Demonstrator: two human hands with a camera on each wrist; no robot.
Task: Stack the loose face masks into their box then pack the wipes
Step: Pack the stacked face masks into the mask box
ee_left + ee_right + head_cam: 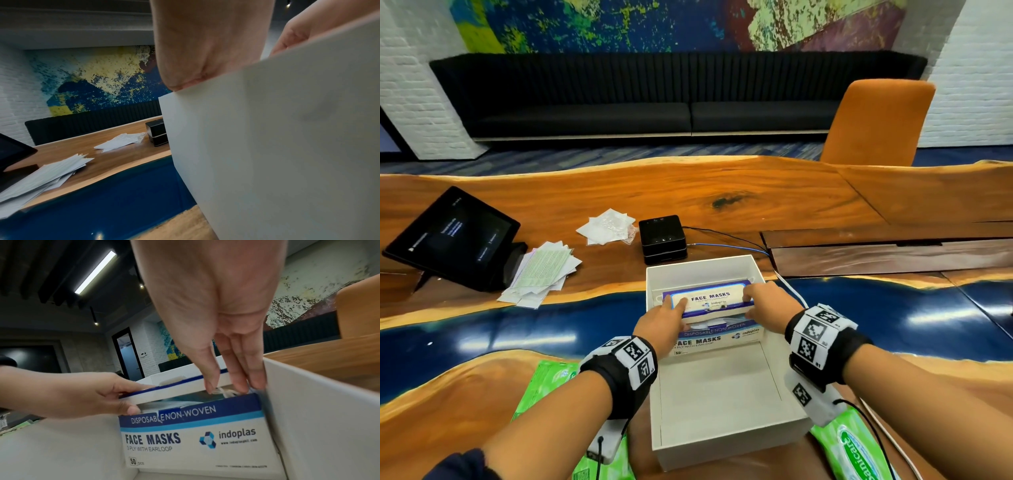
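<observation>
A blue-and-white face mask box (pixel 719 339) (pixel 191 439) stands inside an open white carton (pixel 722 411) (pixel 318 402) (pixel 287 146), against its right wall. Its lid flap (pixel 709 299) (pixel 174 387) is partly raised, and blue masks (pixel 185 398) show under it. My left hand (pixel 664 320) (pixel 82 394) pinches the flap's left end, thumb beneath. My right hand (pixel 763 301) (pixel 216 305) has straight fingers on the flap's right end. Green wipes packs lie on the table at the carton's left (pixel 544 383) and right (pixel 852 448).
A tilted tablet (pixel 452 236) stands on the wooden table at the far left, with a pile of papers (pixel 541 274) beside it. Plastic wrappers (pixel 607 226) and a black speaker box (pixel 662 238) with cables sit behind the carton. An orange chair (pixel 876 126) stands beyond the table.
</observation>
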